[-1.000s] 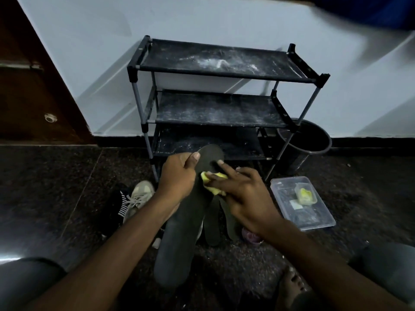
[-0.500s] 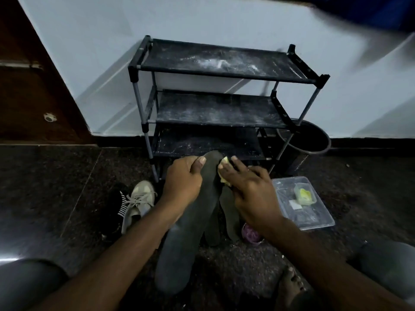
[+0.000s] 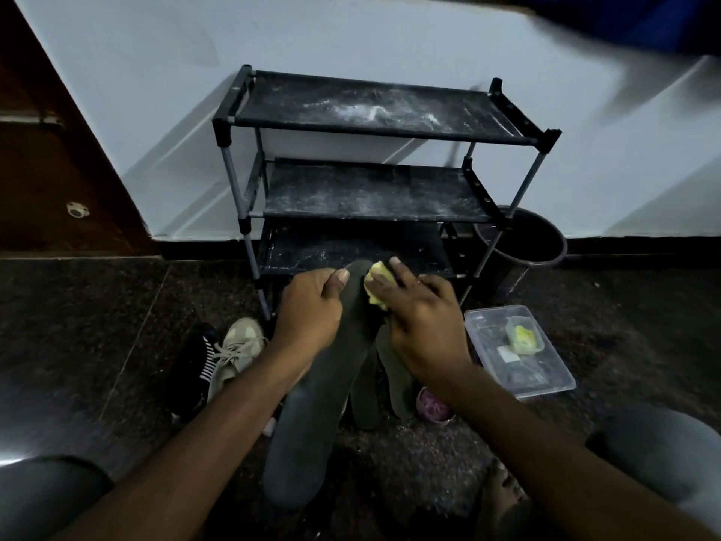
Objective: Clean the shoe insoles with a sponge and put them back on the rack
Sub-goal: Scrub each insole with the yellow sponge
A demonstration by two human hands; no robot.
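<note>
A long dark grey insole (image 3: 312,415) slants up from the floor toward the rack. My left hand (image 3: 310,312) grips its upper part, thumb laid across the face. My right hand (image 3: 421,326) pinches a yellow sponge (image 3: 377,281) and presses it on the insole's top end. Two more dark insoles (image 3: 392,378) lie on the floor under my right wrist. The black three-shelf shoe rack (image 3: 374,189) stands against the wall right behind my hands, its shelves dusty and bare.
A beige sneaker (image 3: 234,353) and a black striped shoe (image 3: 195,369) lie at the left. At the right a clear plastic box (image 3: 546,378) holds a small yellow-green container. A black bucket (image 3: 522,244) stands beside the rack. My knees frame the lower corners.
My right hand has slid the sponge up the insole from its middle to the top end. My left hand keeps its hold on the insole.
</note>
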